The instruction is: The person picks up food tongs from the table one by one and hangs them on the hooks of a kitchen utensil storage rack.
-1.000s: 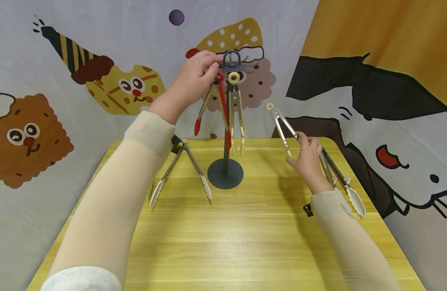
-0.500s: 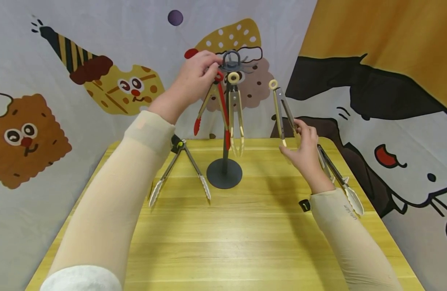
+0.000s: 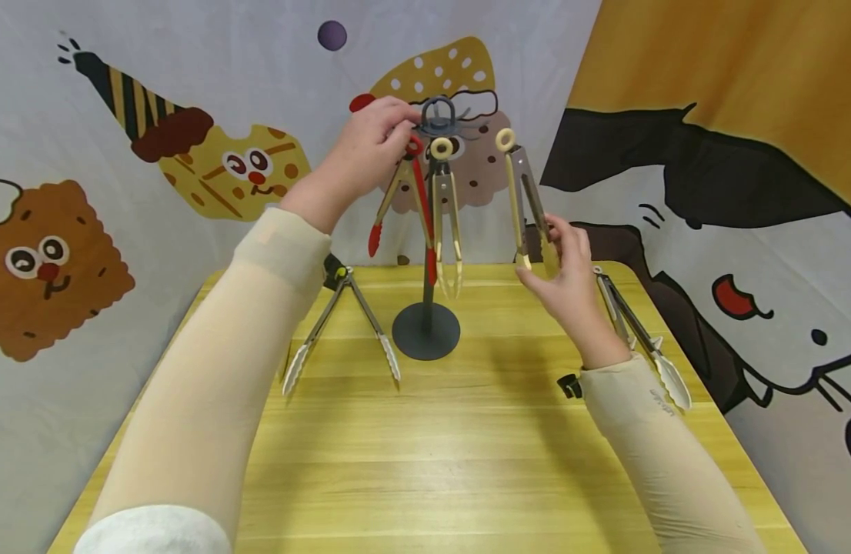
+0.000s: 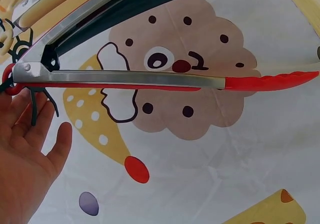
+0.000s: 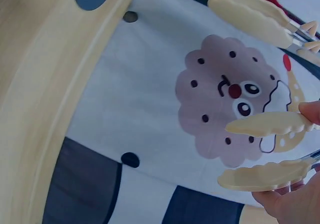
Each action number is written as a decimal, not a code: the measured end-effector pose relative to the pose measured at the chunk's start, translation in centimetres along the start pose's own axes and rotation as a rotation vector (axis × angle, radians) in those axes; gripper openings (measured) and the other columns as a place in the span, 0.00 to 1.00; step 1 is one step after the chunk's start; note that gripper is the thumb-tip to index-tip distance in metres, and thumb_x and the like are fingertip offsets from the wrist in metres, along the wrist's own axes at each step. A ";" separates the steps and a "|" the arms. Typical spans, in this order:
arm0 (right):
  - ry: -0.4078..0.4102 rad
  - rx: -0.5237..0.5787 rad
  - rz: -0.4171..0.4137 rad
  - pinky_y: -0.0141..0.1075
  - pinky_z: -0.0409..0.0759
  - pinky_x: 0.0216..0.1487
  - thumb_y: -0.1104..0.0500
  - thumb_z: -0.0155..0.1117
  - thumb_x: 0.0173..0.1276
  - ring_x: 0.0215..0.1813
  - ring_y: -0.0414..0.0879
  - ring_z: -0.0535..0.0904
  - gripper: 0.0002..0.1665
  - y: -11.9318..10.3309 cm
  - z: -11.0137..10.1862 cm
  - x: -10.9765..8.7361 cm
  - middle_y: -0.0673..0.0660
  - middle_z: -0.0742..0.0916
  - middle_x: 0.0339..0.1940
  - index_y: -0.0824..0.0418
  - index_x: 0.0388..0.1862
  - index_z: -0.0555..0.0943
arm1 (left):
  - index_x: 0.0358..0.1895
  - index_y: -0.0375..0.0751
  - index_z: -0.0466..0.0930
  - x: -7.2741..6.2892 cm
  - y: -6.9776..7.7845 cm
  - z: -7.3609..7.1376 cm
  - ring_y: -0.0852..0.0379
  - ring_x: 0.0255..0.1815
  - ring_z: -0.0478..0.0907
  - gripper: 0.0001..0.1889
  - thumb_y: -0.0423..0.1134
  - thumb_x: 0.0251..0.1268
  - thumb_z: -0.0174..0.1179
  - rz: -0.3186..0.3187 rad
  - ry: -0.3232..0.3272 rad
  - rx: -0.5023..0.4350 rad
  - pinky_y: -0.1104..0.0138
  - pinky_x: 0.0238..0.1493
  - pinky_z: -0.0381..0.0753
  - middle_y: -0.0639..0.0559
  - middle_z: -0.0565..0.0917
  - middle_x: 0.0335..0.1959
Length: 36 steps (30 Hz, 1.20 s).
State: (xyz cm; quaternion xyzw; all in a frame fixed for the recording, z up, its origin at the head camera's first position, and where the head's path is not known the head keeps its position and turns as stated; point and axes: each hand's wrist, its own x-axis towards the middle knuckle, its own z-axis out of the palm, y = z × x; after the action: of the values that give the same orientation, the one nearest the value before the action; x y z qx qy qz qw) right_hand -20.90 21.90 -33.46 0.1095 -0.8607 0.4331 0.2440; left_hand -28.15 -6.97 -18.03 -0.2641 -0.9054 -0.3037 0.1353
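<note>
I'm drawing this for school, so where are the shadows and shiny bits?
Head view: soft shadows on the yellow wooden table, pale glare between them; left wrist view: silvery sheen along the red-tipped metal tongs; right wrist view: dimmer, the cream scalloped tong tips by the right hand looking matte.

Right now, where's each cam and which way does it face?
Head: on the head, facing forward and down at table and rack; left hand, right hand, sleeves show.
Left wrist: on that wrist, rolled sideways, facing red tongs and backdrop; left hand at lower left.
Right wrist: on that wrist, rolled oppositely, facing held cream tongs and backdrop; right hand at right edge.
Shared: head and left wrist show the red tongs.
</note>
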 end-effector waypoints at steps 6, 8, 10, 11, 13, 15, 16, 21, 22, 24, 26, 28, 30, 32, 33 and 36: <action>0.012 0.006 -0.052 0.43 0.67 0.47 0.67 0.71 0.53 0.48 0.50 0.66 0.46 -1.1 0.5 0.2 0.62 0.70 0.52 0.46 0.69 0.64 | 0.61 0.44 0.74 0.0 0.4 -0.2 0.59 0.55 0.68 0.21 0.39 0.74 0.35 -0.025 -0.014 -0.020 0.68 0.53 0.68 0.54 0.72 0.63; 0.008 0.015 -0.064 0.43 0.67 0.47 0.68 0.71 0.54 0.48 0.50 0.66 0.45 -1.4 0.7 0.2 0.62 0.70 0.53 0.46 0.69 0.64 | 0.60 0.44 0.75 0.0 0.4 -0.2 0.59 0.54 0.68 0.21 0.39 0.74 0.35 -0.023 -0.014 -0.019 0.68 0.53 0.68 0.53 0.72 0.62; 0.005 0.023 -0.072 0.44 0.68 0.48 0.68 0.70 0.54 0.48 0.51 0.67 0.45 -1.7 0.9 0.2 0.62 0.70 0.53 0.47 0.69 0.64 | 0.60 0.43 0.75 0.1 0.4 -0.2 0.59 0.55 0.69 0.21 0.38 0.74 0.35 -0.019 -0.012 -0.016 0.68 0.54 0.68 0.53 0.73 0.62; 0.005 0.025 -0.076 0.44 0.69 0.48 0.68 0.70 0.54 0.48 0.51 0.67 0.45 -1.8 1.0 0.2 0.62 0.70 0.53 0.47 0.69 0.64 | 0.60 0.43 0.75 0.1 0.3 -0.2 0.59 0.55 0.69 0.21 0.38 0.74 0.35 -0.017 -0.011 -0.019 0.68 0.54 0.68 0.53 0.73 0.62; 0.003 0.028 -0.080 0.46 0.70 0.50 0.69 0.70 0.54 0.49 0.51 0.67 0.45 -2.0 1.2 0.2 0.62 0.70 0.53 0.47 0.69 0.65 | 0.60 0.42 0.75 0.2 0.2 -0.2 0.59 0.55 0.69 0.21 0.37 0.73 0.35 -0.018 -0.013 -0.026 0.68 0.54 0.68 0.53 0.73 0.62; 0.002 0.032 -0.086 0.47 0.71 0.51 0.69 0.70 0.54 0.49 0.52 0.68 0.45 -2.1 1.3 0.2 0.62 0.70 0.54 0.47 0.68 0.65 | 0.60 0.42 0.75 0.3 0.1 -0.3 0.59 0.56 0.68 0.22 0.36 0.73 0.34 -0.021 -0.019 -0.036 0.68 0.55 0.68 0.53 0.72 0.62; 0.002 0.033 -0.089 0.47 0.72 0.51 0.70 0.70 0.54 0.49 0.52 0.68 0.45 -2.2 1.4 0.2 0.62 0.70 0.54 0.48 0.68 0.65 | 0.60 0.42 0.75 0.3 0.1 -0.3 0.59 0.56 0.68 0.22 0.36 0.73 0.34 -0.022 -0.024 -0.046 0.68 0.55 0.68 0.53 0.72 0.63; -0.001 0.039 -0.084 0.48 0.72 0.53 0.70 0.69 0.54 0.50 0.53 0.69 0.45 -2.3 1.8 0.0 0.63 0.70 0.54 0.49 0.69 0.65 | 0.58 0.43 0.76 0.4 -0.1 -0.5 0.58 0.58 0.67 0.22 0.34 0.72 0.33 -0.013 -0.035 -0.060 0.67 0.55 0.66 0.53 0.72 0.62; -0.003 0.040 -0.082 0.49 0.72 0.53 0.70 0.69 0.54 0.50 0.53 0.69 0.45 -2.4 1.8 0.0 0.63 0.70 0.54 0.49 0.69 0.65 | 0.58 0.43 0.76 0.4 -0.1 -0.5 0.58 0.58 0.67 0.22 0.34 0.72 0.33 -0.011 -0.034 -0.059 0.67 0.55 0.66 0.53 0.73 0.62; -0.004 0.045 -0.079 0.49 0.72 0.53 0.70 0.69 0.54 0.49 0.53 0.68 0.44 -2.4 2.0 -0.1 0.63 0.70 0.54 0.49 0.69 0.65 | 0.57 0.43 0.76 0.4 -0.1 -0.5 0.58 0.57 0.67 0.22 0.34 0.72 0.33 -0.008 -0.033 -0.054 0.67 0.54 0.66 0.52 0.73 0.61; -0.005 0.047 -0.078 0.49 0.73 0.53 0.69 0.69 0.54 0.49 0.53 0.68 0.44 -2.5 2.1 -0.1 0.62 0.70 0.54 0.49 0.68 0.65 | 0.57 0.43 0.76 0.5 -0.1 -0.5 0.58 0.57 0.68 0.22 0.34 0.72 0.33 -0.010 -0.033 -0.046 0.68 0.56 0.67 0.52 0.73 0.61; -0.002 0.054 -0.077 0.49 0.73 0.52 0.69 0.70 0.54 0.49 0.52 0.68 0.44 -2.5 2.2 -0.2 0.62 0.70 0.53 0.49 0.68 0.65 | 0.57 0.43 0.76 0.5 0.0 -0.5 0.58 0.58 0.68 0.22 0.34 0.72 0.33 -0.014 -0.033 -0.040 0.68 0.57 0.67 0.52 0.73 0.61; 0.001 0.059 -0.076 0.48 0.73 0.51 0.69 0.70 0.53 0.48 0.52 0.69 0.43 -2.5 2.4 -0.2 0.62 0.71 0.53 0.50 0.67 0.66 | 0.57 0.43 0.76 0.6 0.0 -0.5 0.58 0.58 0.68 0.22 0.34 0.72 0.33 -0.015 -0.035 -0.038 0.68 0.58 0.67 0.52 0.73 0.61; 0.002 0.061 -0.073 0.48 0.74 0.52 0.69 0.71 0.53 0.49 0.52 0.69 0.43 -2.4 2.5 -0.3 0.62 0.71 0.53 0.50 0.67 0.66 | 0.57 0.42 0.76 0.6 0.1 -0.4 0.58 0.59 0.68 0.22 0.34 0.72 0.33 -0.013 -0.035 -0.035 0.68 0.58 0.67 0.52 0.73 0.61; 0.002 0.061 -0.072 0.48 0.74 0.52 0.69 0.71 0.53 0.49 0.52 0.69 0.43 -2.4 2.6 -0.3 0.62 0.71 0.53 0.50 0.67 0.66 | 0.57 0.42 0.76 0.6 0.1 -0.4 0.58 0.59 0.68 0.22 0.33 0.72 0.33 -0.012 -0.035 -0.037 0.68 0.58 0.67 0.51 0.73 0.61; -0.006 0.067 -0.074 0.48 0.74 0.51 0.69 0.71 0.53 0.49 0.52 0.69 0.44 -2.3 2.8 -0.3 0.62 0.71 0.54 0.50 0.67 0.66 | 0.57 0.42 0.75 0.7 0.1 -0.4 0.57 0.60 0.68 0.22 0.33 0.72 0.32 -0.012 -0.035 -0.035 0.67 0.58 0.67 0.51 0.73 0.61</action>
State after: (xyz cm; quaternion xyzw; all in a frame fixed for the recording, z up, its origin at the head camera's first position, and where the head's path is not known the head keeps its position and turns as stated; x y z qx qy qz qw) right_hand -20.63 18.29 -33.49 0.1507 -0.8417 0.4522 0.2536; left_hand -28.60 -6.89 -17.39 -0.2665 -0.9037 -0.3154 0.1129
